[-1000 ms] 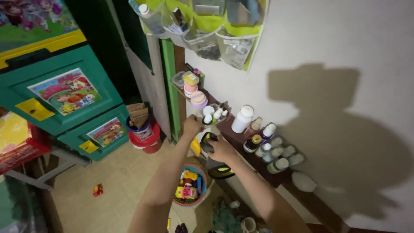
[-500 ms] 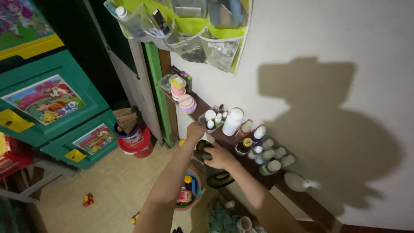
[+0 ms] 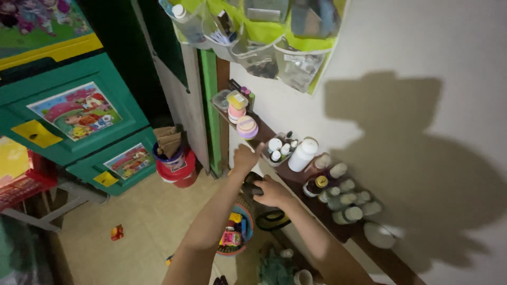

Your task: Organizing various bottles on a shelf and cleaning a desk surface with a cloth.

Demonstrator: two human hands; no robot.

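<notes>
Left hand (image 3: 246,157) up by the edge of the brown shelf (image 3: 296,177), closed in a loose fist just beside a small clear tray (image 3: 278,150) of little bottles. Cannot tell if anything sits inside that fist.

Right hand (image 3: 271,191) lower down, in front of the shelf, fingers curled around a dark thing (image 3: 253,181). Looks like a small dark bottle or tool, too dim to name for sure. Held in the air just below the shelf edge, between the two hands, above a round basket (image 3: 236,230) full of toys on the floor.

Could go wrong: shelf packed tight. Tall white bottle (image 3: 302,154) standing just beside the tray, more small bottles (image 3: 346,200) near it, stacked round boxes (image 3: 246,126) further along. A bump from a knuckle or an elbow could tip the tray or knock the white bottle over, and then a row of bottles could roll off. Dark thing only half wrapped by the fingers, so a slip could drop it into the toy basket. Not much light either, easy to miss the edge.

Dark thing seems to lie with its long side running from the right hand toward the left, up and away to the shelf. One end poking out to the left of the fingers. Hard to say which end is the top.
</notes>
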